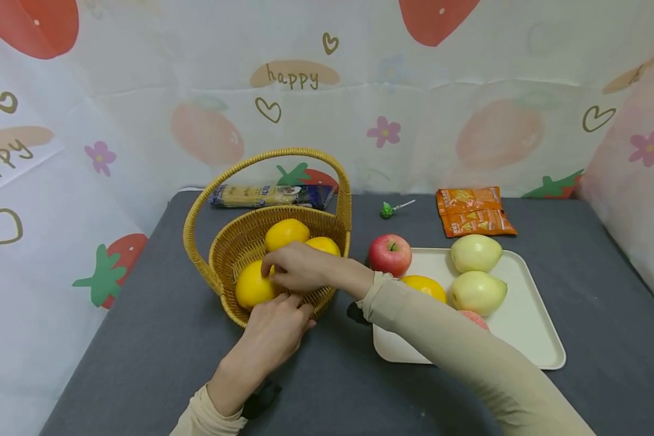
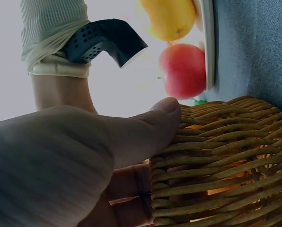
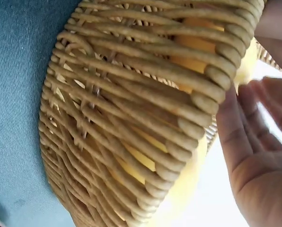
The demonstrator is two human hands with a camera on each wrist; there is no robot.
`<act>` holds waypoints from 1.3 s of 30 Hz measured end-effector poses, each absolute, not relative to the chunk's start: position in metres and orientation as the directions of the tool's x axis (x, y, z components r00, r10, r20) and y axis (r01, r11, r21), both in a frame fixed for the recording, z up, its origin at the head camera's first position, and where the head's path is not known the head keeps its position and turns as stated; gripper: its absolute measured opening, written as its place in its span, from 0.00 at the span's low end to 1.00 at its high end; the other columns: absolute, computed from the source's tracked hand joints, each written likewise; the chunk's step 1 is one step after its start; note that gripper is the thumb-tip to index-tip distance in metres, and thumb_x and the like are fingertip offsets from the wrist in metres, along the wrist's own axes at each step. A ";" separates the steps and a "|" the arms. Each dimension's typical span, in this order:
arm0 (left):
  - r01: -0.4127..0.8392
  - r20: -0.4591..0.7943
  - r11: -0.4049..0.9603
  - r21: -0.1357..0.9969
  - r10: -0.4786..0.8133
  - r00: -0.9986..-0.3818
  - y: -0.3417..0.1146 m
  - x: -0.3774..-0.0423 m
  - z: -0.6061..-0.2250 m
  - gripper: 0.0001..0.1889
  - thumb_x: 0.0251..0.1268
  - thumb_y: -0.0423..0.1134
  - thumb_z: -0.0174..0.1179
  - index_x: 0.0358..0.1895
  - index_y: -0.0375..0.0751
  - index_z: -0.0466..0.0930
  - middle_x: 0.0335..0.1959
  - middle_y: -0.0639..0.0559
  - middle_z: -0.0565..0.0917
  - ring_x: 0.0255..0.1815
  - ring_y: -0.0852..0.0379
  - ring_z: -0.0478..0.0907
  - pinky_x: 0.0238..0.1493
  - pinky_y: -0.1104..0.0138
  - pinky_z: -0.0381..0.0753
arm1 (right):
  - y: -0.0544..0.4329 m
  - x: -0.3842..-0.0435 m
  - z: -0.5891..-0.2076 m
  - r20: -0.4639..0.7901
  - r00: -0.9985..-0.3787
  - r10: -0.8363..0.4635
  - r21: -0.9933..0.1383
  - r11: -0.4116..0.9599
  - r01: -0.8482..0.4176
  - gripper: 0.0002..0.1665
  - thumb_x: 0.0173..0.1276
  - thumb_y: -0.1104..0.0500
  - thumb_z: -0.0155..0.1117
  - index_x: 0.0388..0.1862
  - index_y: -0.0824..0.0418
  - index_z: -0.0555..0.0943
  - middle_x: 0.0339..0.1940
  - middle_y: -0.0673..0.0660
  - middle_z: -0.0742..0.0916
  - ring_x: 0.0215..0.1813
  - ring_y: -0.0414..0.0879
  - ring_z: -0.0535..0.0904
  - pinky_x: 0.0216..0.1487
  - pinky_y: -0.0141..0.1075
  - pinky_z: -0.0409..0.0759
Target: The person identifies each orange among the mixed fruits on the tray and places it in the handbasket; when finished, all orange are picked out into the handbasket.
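Observation:
A wicker basket [image 1: 229,245] with a tall arched handle holds several yellow fruits, lemon-like in shape. My left hand [image 1: 278,330] grips the basket's near rim, its thumb [image 2: 155,127] on the outer side and fingers behind the weave in the left wrist view. Over the inside of the basket reaches my right hand [image 1: 304,266], fingers loosely bent. Its fingertips are right beside the front-left yellow fruit [image 1: 255,286], while another yellow fruit [image 1: 287,234] lies behind it. The right wrist view shows the right palm [image 3: 266,184] with nothing in it, close to the rim.
Right of the basket, a cream tray [image 1: 528,327] bears two pale green fruits [image 1: 476,272], a yellow fruit [image 1: 425,286] and a partly hidden pinkish fruit [image 1: 474,319]. A red apple [image 1: 390,254] sits at its corner. Behind are a noodle pack [image 1: 261,195], lollipop [image 1: 388,210] and orange snack bags [image 1: 474,212].

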State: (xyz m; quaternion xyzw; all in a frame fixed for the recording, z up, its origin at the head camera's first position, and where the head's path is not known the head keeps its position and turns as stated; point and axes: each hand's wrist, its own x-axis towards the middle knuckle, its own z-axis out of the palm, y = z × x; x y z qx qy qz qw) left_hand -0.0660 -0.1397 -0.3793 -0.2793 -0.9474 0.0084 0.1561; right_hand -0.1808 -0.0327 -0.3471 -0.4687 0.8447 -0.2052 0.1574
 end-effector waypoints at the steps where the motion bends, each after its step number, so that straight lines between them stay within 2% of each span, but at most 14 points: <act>1: 0.527 0.291 0.844 -0.104 0.532 -0.795 -0.140 -0.066 -0.379 0.11 0.55 0.46 0.71 0.24 0.47 0.81 0.21 0.55 0.77 0.23 0.57 0.74 0.21 0.66 0.75 | -0.033 -0.181 -0.347 -0.080 -0.502 -0.861 -0.509 0.469 -0.722 0.14 0.75 0.59 0.54 0.53 0.58 0.82 0.43 0.54 0.86 0.38 0.43 0.78 0.43 0.29 0.74; 7: 0.528 0.287 0.843 -0.105 0.534 -0.795 -0.139 -0.066 -0.378 0.12 0.54 0.46 0.72 0.22 0.47 0.79 0.19 0.55 0.74 0.20 0.57 0.71 0.18 0.66 0.72 | -0.035 -0.178 -0.347 -0.120 -0.453 -0.883 -0.559 0.437 -0.705 0.16 0.77 0.59 0.50 0.57 0.58 0.81 0.46 0.53 0.88 0.42 0.42 0.80 0.48 0.29 0.76; 13: 0.529 0.294 0.840 -0.119 0.539 -0.789 -0.140 -0.067 -0.377 0.12 0.53 0.47 0.72 0.22 0.48 0.79 0.17 0.55 0.73 0.18 0.57 0.71 0.17 0.67 0.71 | -0.034 -0.178 -0.343 -0.117 -0.417 -0.901 -0.567 0.406 -0.717 0.19 0.77 0.59 0.51 0.62 0.57 0.78 0.57 0.52 0.85 0.54 0.41 0.80 0.57 0.30 0.75; 17: 0.523 0.301 0.842 -0.131 0.536 -0.789 -0.140 -0.066 -0.377 0.12 0.53 0.47 0.72 0.23 0.48 0.80 0.18 0.54 0.75 0.18 0.57 0.71 0.16 0.66 0.70 | -0.034 -0.180 -0.342 -0.105 -0.400 -0.910 -0.512 0.395 -0.763 0.21 0.76 0.58 0.53 0.65 0.58 0.76 0.68 0.55 0.77 0.70 0.46 0.71 0.71 0.37 0.68; 20: 0.524 0.295 0.842 -0.126 0.536 -0.791 -0.140 -0.066 -0.378 0.13 0.53 0.47 0.72 0.22 0.47 0.79 0.15 0.55 0.71 0.15 0.57 0.69 0.14 0.67 0.67 | -0.035 -0.179 -0.342 -0.115 -0.381 -0.917 -0.466 0.388 -0.795 0.22 0.76 0.56 0.54 0.67 0.58 0.75 0.74 0.58 0.71 0.77 0.49 0.64 0.76 0.39 0.61; 25: 0.535 0.298 0.837 -0.111 0.542 -0.786 -0.140 -0.066 -0.378 0.14 0.53 0.47 0.72 0.21 0.47 0.77 0.11 0.55 0.66 0.12 0.58 0.67 0.14 0.67 0.68 | -0.038 -0.176 -0.342 -0.138 -0.383 -0.914 -0.448 0.402 -0.798 0.23 0.76 0.53 0.54 0.66 0.57 0.76 0.74 0.56 0.71 0.77 0.49 0.63 0.77 0.39 0.60; 31: 0.536 0.293 0.837 -0.108 0.542 -0.788 -0.139 -0.067 -0.377 0.12 0.53 0.46 0.72 0.22 0.48 0.79 0.14 0.55 0.70 0.15 0.58 0.69 0.15 0.67 0.71 | -0.037 -0.177 -0.343 -0.203 -0.420 -0.884 -0.430 0.466 -0.773 0.26 0.78 0.49 0.50 0.70 0.57 0.72 0.77 0.58 0.67 0.78 0.49 0.62 0.76 0.39 0.61; 36: 0.529 0.297 0.839 -0.129 0.542 -0.786 -0.140 -0.066 -0.378 0.12 0.53 0.47 0.72 0.24 0.48 0.80 0.16 0.54 0.73 0.17 0.57 0.70 0.16 0.66 0.71 | -0.036 -0.177 -0.342 -0.179 -0.468 -0.866 -0.380 0.499 -0.779 0.24 0.77 0.49 0.52 0.65 0.57 0.76 0.70 0.59 0.72 0.67 0.49 0.71 0.66 0.38 0.71; 39: 0.527 0.299 0.839 -0.134 0.542 -0.786 -0.140 -0.066 -0.379 0.11 0.53 0.47 0.72 0.24 0.48 0.80 0.16 0.54 0.74 0.18 0.56 0.71 0.17 0.66 0.72 | -0.036 -0.176 -0.341 -0.169 -0.488 -0.857 -0.366 0.514 -0.776 0.22 0.76 0.49 0.53 0.64 0.56 0.77 0.66 0.58 0.74 0.61 0.48 0.74 0.62 0.38 0.74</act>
